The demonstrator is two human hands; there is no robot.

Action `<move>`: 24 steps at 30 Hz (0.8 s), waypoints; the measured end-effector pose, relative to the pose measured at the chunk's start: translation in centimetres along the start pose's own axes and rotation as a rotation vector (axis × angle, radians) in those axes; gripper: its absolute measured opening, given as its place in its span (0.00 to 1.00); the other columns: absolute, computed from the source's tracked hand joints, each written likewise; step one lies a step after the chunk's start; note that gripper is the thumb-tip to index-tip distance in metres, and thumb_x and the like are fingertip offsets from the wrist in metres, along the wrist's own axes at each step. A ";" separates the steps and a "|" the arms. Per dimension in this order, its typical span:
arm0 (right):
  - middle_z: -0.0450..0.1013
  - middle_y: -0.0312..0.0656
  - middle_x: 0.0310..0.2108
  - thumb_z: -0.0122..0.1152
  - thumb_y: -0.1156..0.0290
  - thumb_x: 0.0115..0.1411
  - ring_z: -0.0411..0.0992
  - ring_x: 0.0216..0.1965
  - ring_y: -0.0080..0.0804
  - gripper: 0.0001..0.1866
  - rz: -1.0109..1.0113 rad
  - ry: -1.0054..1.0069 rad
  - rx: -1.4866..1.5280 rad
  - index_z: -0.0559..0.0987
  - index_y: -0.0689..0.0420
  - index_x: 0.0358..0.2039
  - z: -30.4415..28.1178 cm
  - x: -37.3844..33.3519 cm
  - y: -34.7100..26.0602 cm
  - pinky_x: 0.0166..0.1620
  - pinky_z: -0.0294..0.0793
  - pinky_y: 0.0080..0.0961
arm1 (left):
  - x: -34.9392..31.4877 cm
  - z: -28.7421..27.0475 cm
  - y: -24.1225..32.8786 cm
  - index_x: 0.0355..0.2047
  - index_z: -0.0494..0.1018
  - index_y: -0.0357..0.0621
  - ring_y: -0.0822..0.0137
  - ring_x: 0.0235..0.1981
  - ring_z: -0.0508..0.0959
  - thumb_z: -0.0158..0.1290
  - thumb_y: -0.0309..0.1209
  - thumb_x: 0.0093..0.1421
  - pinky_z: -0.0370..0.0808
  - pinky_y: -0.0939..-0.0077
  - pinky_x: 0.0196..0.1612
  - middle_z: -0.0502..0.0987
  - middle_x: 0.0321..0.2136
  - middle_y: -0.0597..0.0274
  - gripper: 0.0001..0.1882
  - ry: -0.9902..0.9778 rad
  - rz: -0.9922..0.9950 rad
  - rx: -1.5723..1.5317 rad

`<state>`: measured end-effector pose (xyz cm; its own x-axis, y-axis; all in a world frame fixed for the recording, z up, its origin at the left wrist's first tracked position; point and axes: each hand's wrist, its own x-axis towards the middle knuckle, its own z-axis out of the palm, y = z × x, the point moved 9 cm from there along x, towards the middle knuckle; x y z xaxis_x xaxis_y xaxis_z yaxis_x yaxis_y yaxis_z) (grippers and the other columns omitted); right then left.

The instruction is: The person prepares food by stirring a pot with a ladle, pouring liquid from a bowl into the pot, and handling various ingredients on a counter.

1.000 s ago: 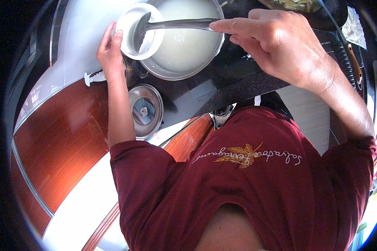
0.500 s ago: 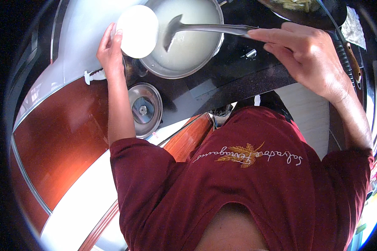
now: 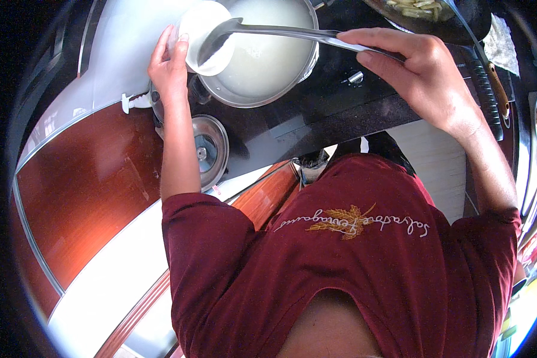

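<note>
My left hand point(image 3: 170, 67) grips a white bowl point(image 3: 191, 31) by its left side, over the left rim of a metal pot point(image 3: 241, 98). Cloudy whitish liquid point(image 3: 274, 56) fills part of the pot. In my right hand point(image 3: 420, 71) is the handle of a metal ladle point(image 3: 280, 30), held with fingers closed round its end. The ladle's head is tipped over the bowl's opening. Whether anything is still in the ladle's head cannot be made out.
A pot lid point(image 3: 218, 143) lies at the counter's edge near my left forearm. At the upper right stands a dark wok point(image 3: 468, 24) with pale cut food point(image 3: 420, 9); a wood-handled utensil point(image 3: 498, 89) lies beside it. A pale crumpled cloth point(image 3: 500, 45) is farther right.
The ladle has moved left from above the pot to over the bowl, its head now tilted. The bowl has shifted slightly up and right and tipped, so its inside shows.
</note>
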<state>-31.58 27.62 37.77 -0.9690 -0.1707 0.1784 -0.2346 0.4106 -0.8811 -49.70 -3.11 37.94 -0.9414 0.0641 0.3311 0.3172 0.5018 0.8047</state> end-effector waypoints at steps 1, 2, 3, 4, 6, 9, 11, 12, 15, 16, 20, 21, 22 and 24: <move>0.76 0.46 0.41 0.54 0.73 0.60 0.75 0.43 0.34 0.14 -0.010 -0.014 -0.022 0.76 0.59 0.47 0.3 0.1 -0.1 0.46 0.73 0.25 | -0.1 0.0 0.0 0.47 0.74 0.38 0.71 0.37 0.75 0.59 0.30 0.50 0.71 0.79 0.42 0.77 0.38 0.55 0.23 -0.006 0.015 0.008; 0.76 0.46 0.41 0.54 0.73 0.60 0.75 0.43 0.34 0.14 -0.020 -0.026 -0.045 0.76 0.59 0.47 0.5 0.2 -0.2 0.46 0.73 0.25 | -0.1 0.0 0.0 0.47 0.74 0.38 0.71 0.37 0.75 0.59 0.30 0.50 0.71 0.79 0.43 0.77 0.38 0.55 0.23 -0.012 0.032 0.016; 0.76 0.47 0.41 0.54 0.73 0.60 0.76 0.42 0.34 0.14 -0.030 -0.038 -0.068 0.76 0.59 0.47 0.6 0.3 -0.3 0.46 0.73 0.25 | -0.1 0.0 0.0 0.47 0.74 0.39 0.71 0.37 0.75 0.59 0.30 0.50 0.71 0.79 0.43 0.77 0.38 0.55 0.23 -0.017 0.049 0.024; 0.76 0.47 0.41 0.54 0.74 0.60 0.76 0.42 0.35 0.15 -0.004 -0.050 -0.093 0.76 0.59 0.47 0.7 0.1 -0.1 0.46 0.73 0.25 | 0.1 -0.1 0.0 0.47 0.74 0.38 0.71 0.37 0.75 0.59 0.30 0.50 0.71 0.79 0.43 0.77 0.38 0.55 0.22 -0.012 0.060 0.018; 0.76 0.47 0.41 0.55 0.74 0.59 0.76 0.42 0.36 0.15 0.046 -0.078 -0.140 0.76 0.58 0.47 0.8 -0.6 0.5 0.45 0.74 0.26 | 0.1 -0.2 0.0 0.47 0.74 0.37 0.72 0.37 0.75 0.59 0.30 0.51 0.71 0.79 0.44 0.77 0.38 0.56 0.22 0.003 0.079 0.009; 0.77 0.43 0.26 0.58 0.70 0.56 0.75 0.28 0.40 0.12 -0.039 0.045 -0.221 0.80 0.48 0.41 0.1 -1.6 0.1 0.32 0.75 0.31 | -0.3 0.0 0.4 0.47 0.73 0.34 0.72 0.38 0.74 0.58 0.29 0.52 0.70 0.79 0.44 0.77 0.38 0.55 0.21 0.029 0.007 -0.049; 0.76 0.42 0.25 0.58 0.70 0.55 0.75 0.28 0.39 0.12 -0.062 0.036 -0.267 0.80 0.48 0.41 -0.3 -2.0 -0.2 0.31 0.75 0.32 | -0.2 -0.4 -0.5 0.47 0.73 0.33 0.72 0.39 0.74 0.57 0.29 0.53 0.71 0.79 0.44 0.77 0.39 0.55 0.21 0.053 -0.030 -0.090; 0.76 0.42 0.25 0.59 0.69 0.55 0.75 0.28 0.39 0.12 -0.075 0.031 -0.289 0.80 0.48 0.41 -0.4 -2.3 -0.3 0.30 0.75 0.32 | -0.2 -0.7 -0.8 0.48 0.72 0.33 0.72 0.39 0.74 0.56 0.28 0.53 0.71 0.79 0.45 0.76 0.40 0.55 0.21 0.065 -0.049 -0.109; 0.75 0.41 0.23 0.58 0.69 0.55 0.75 0.26 0.38 0.11 -0.043 -0.016 -0.391 0.80 0.47 0.40 -0.3 -3.3 0.4 0.29 0.75 0.31 | -0.1 -1.4 -1.1 0.49 0.71 0.33 0.71 0.41 0.74 0.56 0.27 0.53 0.71 0.78 0.45 0.76 0.42 0.54 0.22 0.068 -0.105 -0.160; 0.74 0.40 0.22 0.59 0.67 0.55 0.74 0.26 0.37 0.11 -0.057 0.025 -0.407 0.80 0.47 0.39 -0.6 -3.4 0.2 0.28 0.75 0.31 | -0.1 -1.4 -1.0 0.49 0.71 0.33 0.71 0.40 0.74 0.56 0.27 0.53 0.71 0.78 0.45 0.75 0.42 0.54 0.22 0.068 -0.101 -0.155; 0.71 0.39 0.20 0.58 0.67 0.55 0.74 0.22 0.37 0.09 -0.072 0.056 -0.564 0.80 0.46 0.37 -0.8 -3.1 0.0 0.24 0.74 0.31 | 0.0 -1.5 -1.0 0.50 0.71 0.33 0.71 0.39 0.74 0.56 0.27 0.53 0.71 0.79 0.44 0.75 0.41 0.54 0.23 0.074 -0.102 -0.122; 0.70 0.38 0.19 0.58 0.67 0.54 0.73 0.21 0.37 0.09 -0.093 0.071 -0.611 0.80 0.46 0.37 -0.6 -3.1 -0.2 0.23 0.74 0.31 | -0.1 -1.6 -1.1 0.50 0.71 0.33 0.72 0.39 0.74 0.57 0.27 0.53 0.71 0.79 0.44 0.75 0.41 0.54 0.23 0.077 -0.106 -0.113; 0.69 0.38 0.19 0.57 0.68 0.54 0.73 0.20 0.36 0.09 -0.115 0.085 -0.659 0.80 0.45 0.36 -0.3 -3.1 -0.3 0.22 0.73 0.31 | -0.1 -1.6 -1.1 0.50 0.71 0.34 0.72 0.38 0.74 0.57 0.27 0.53 0.71 0.79 0.44 0.75 0.41 0.54 0.23 0.071 -0.096 -0.117; 0.67 0.38 0.19 0.56 0.69 0.53 0.72 0.18 0.36 0.09 -0.142 0.060 -0.730 0.80 0.45 0.36 0.4 -3.0 -0.1 0.20 0.73 0.31 | -0.2 -1.7 -1.3 0.49 0.72 0.35 0.72 0.38 0.74 0.57 0.26 0.52 0.71 0.79 0.43 0.75 0.40 0.55 0.22 0.065 -0.076 -0.125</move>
<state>-28.64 27.69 37.11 -0.9233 -0.2255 0.3109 -0.3289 0.8822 -0.3369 -49.72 -5.21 37.70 -0.9553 -0.0278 0.2943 0.2605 0.3915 0.8825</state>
